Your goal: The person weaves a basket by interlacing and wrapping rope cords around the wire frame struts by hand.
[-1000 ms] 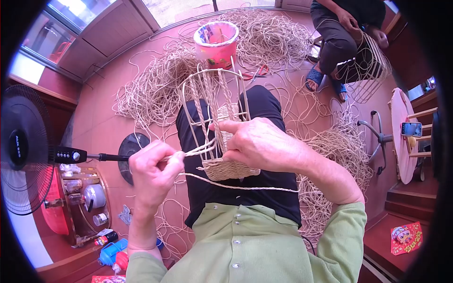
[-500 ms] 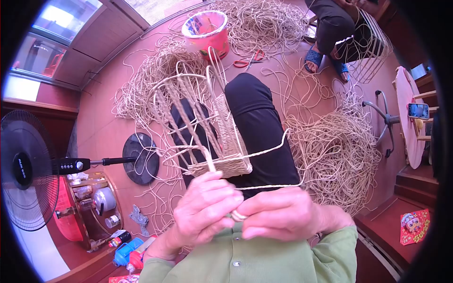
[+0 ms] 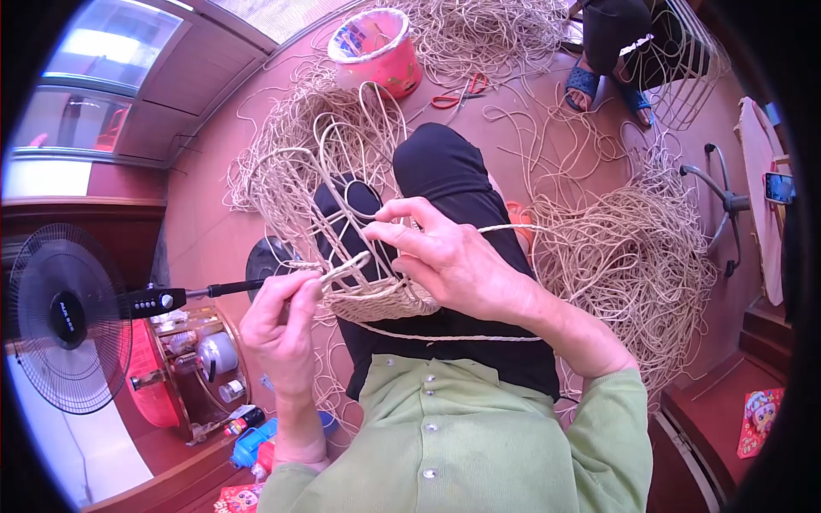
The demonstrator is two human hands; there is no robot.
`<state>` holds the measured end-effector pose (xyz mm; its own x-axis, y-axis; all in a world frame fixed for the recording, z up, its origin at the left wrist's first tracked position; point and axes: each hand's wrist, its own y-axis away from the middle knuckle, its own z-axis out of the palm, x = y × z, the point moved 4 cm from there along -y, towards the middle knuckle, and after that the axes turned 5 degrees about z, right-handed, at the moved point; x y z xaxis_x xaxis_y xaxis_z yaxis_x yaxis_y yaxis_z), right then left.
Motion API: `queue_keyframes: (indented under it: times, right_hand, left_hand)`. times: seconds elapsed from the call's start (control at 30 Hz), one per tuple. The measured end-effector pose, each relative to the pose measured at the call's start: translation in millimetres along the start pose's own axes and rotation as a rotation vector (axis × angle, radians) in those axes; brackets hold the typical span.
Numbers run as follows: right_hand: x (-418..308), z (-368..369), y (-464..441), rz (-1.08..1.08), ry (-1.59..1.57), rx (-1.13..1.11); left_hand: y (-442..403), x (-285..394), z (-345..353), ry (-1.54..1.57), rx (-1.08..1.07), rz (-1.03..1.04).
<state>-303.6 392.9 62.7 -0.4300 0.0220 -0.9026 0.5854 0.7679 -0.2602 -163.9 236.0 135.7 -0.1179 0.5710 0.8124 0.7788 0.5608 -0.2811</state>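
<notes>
A partly woven basket [image 3: 376,306] of pale twisted cord rests on the lap, its bare frame hoops [image 3: 342,198] standing up beyond the woven part. My left hand [image 3: 282,321] is at the basket's left side, thumb and fingers pinched on a length of cord [image 3: 349,267] by the frame. Over the basket's right side reaches my right hand [image 3: 449,256], fingers apart and curved beside the frame uprights; its palm side is hidden. One cord strand [image 3: 513,227] emerges behind this hand toward the right. Another strand [image 3: 462,339] crosses the lap below the basket.
Large heaps of loose cord [image 3: 620,274] cover the floor to the right and at the back. A pink bucket [image 3: 393,73] and red-handled scissors [image 3: 462,92] are ahead. A standing fan [image 3: 68,316] is at left. Another person's sandalled foot [image 3: 583,85] shows at upper right.
My hands were together near the chest, working on cord; now they are apart. The right has moved forward over the basket, the left outward to its left side. The basket has tilted.
</notes>
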Motion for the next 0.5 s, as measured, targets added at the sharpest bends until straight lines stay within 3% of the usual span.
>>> queue_keyframes:
  times: [0.23,0.3,0.4,0.43,0.5]
  right_hand:
    - [21,7,-3,-0.094,-0.006,0.031]
    - [22,4,-4,-0.193,-0.011,0.184]
    - [36,-31,19,0.429,-0.992,0.173]
    - [44,-67,35,0.283,-1.601,-0.058]
    - [85,-162,107,0.144,-1.405,0.502]
  left_hand:
    - [-4,-9,40,-0.16,-0.101,0.187]
    - [-3,-8,40,-0.136,-0.121,0.142]
    - [-7,2,22,-0.188,0.119,0.451]
    - [-3,-10,9,-0.144,0.12,0.344]
    - [-1,-25,-14,-0.259,0.075,0.272]
